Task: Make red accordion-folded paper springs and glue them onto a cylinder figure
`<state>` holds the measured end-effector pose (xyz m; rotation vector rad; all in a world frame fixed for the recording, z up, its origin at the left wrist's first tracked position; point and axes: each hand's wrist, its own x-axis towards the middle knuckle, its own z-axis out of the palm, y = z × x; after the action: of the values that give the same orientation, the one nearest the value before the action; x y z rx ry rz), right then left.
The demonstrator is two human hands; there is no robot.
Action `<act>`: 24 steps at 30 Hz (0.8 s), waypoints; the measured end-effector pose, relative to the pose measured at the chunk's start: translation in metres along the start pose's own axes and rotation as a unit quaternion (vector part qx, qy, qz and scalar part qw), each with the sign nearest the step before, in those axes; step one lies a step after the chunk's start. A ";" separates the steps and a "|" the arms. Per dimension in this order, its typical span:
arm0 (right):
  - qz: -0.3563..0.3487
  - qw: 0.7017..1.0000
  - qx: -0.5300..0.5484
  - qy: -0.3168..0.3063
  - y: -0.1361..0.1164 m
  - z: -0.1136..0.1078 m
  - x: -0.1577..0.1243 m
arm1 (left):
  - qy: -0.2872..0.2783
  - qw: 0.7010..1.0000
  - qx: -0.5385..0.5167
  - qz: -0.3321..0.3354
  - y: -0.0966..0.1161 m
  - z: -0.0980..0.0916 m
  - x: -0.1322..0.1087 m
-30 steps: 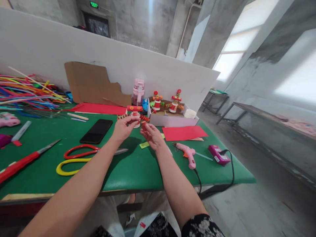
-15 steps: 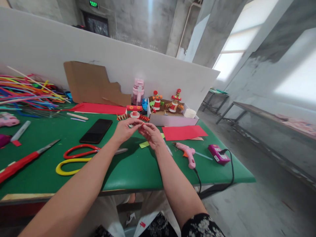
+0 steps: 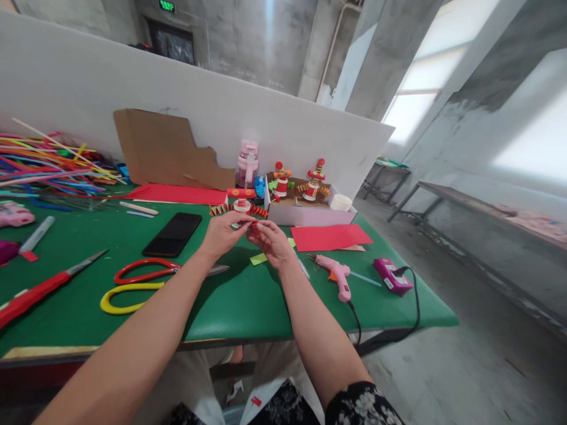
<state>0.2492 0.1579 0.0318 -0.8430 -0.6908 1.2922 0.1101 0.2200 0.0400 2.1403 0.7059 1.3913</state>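
Observation:
Between my two hands is a small red folded paper strip (image 3: 255, 228), its pleats stacked like an accordion. My left hand (image 3: 225, 234) pinches it from the left, and my right hand (image 3: 271, 241) grips it from the right with the fingers closed. Fingers cover part of the strip. Just behind my hands stands a paper-cup figure (image 3: 241, 204) with a red and orange top and pleated paper arms. Under my left forearm lie scissors (image 3: 146, 265) with one red and one yellow handle. Light green paper (image 3: 258, 259) lies below my right hand.
A pink glue gun (image 3: 337, 275) lies right of my hands, its cord near a purple box (image 3: 393, 276). Red paper (image 3: 330, 237) lies before a box (image 3: 310, 217) with two figures. Left are a black phone (image 3: 172, 235), a red-handled knife-like tool (image 3: 39, 295) and pipe cleaners (image 3: 53, 168).
The red pleated strip now shows more of its folds between my fingers. My hands stay in nearly the same place, with only the fingers shifting slightly.

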 end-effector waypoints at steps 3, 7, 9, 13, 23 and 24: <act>0.015 1.000 0.012 -0.002 0.000 -0.001 0.001 | -0.010 1.000 -0.003 0.009 -0.001 0.001 -0.001; 0.017 1.000 0.023 -0.003 0.000 -0.002 0.001 | -0.030 0.999 -0.004 0.022 0.000 0.001 -0.001; 0.013 1.000 0.022 -0.002 0.000 -0.003 0.001 | -0.041 0.999 0.001 0.026 0.000 0.000 -0.001; 0.007 1.000 0.013 0.001 0.000 -0.002 0.000 | -0.039 0.998 0.020 0.040 -0.001 -0.001 -0.001; -0.023 0.999 0.022 -0.011 0.001 0.000 -0.001 | 0.007 1.000 0.002 0.025 0.001 0.004 -0.002; -0.027 0.999 0.024 -0.008 0.002 0.000 -0.002 | 0.012 1.000 -0.008 0.017 0.002 0.004 -0.002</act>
<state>0.2476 0.1561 0.0307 -0.7707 -0.6871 1.2639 0.1135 0.2171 0.0382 2.1357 0.6692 1.4379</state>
